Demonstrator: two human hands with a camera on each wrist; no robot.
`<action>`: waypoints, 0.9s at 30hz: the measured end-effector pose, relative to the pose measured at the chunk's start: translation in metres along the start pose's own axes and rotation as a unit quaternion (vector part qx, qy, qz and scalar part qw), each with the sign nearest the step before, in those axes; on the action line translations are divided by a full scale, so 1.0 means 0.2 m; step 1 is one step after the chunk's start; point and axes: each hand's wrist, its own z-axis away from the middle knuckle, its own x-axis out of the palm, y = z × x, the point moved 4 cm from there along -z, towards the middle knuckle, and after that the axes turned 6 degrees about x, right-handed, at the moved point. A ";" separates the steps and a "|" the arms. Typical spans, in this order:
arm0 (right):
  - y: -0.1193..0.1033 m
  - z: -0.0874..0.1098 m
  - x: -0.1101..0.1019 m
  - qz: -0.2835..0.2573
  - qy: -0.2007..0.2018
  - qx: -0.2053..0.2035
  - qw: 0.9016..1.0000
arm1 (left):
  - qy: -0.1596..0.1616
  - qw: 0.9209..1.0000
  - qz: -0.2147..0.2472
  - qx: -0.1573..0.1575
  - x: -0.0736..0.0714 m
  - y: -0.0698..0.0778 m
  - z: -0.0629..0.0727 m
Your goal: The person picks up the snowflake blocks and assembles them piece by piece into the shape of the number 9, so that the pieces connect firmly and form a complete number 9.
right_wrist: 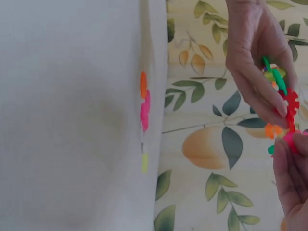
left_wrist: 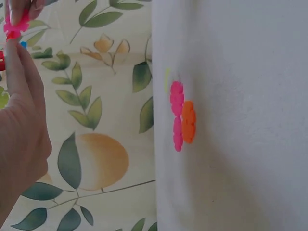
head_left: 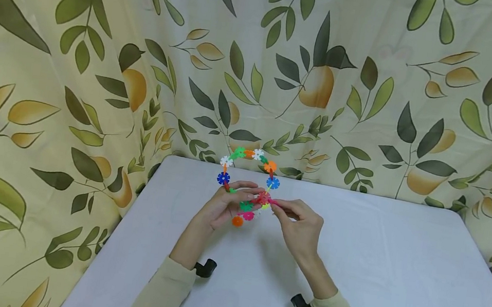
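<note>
A chain of notched plastic snowflake discs (head_left: 223,178) in many colours loops up above the table. My left hand (head_left: 215,206) holds it at the lower end, its fingers at a red disc (right_wrist: 292,103). My right hand (head_left: 304,226) pinches a pink disc (right_wrist: 290,140) between thumb and fingers, right at the edge of the red one. A green disc (head_left: 246,206) shows by the left fingers. Part of the chain is hidden behind the left hand.
Several loose discs lie on the white table (head_left: 375,269) beyond and below the hands, among them an orange disc (head_left: 237,221) and a pink loose disc (left_wrist: 177,98). A leaf-patterned curtain (head_left: 347,125) hangs behind the table. Black wrist cameras sit at both sleeves.
</note>
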 end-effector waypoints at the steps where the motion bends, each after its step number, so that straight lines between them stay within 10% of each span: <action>1: 0.00 0.00 0.00 0.002 0.001 -0.002 1.000 | 0.005 1.000 -0.003 -0.003 0.00 0.00 0.00; 16: 0.00 -0.01 0.01 0.020 -0.027 -0.042 0.999 | 0.049 0.998 0.004 -0.025 0.00 0.01 0.02; 27: -0.10 -0.03 -0.02 -0.002 0.024 -0.041 0.999 | -0.066 0.996 0.050 0.033 0.05 0.03 0.01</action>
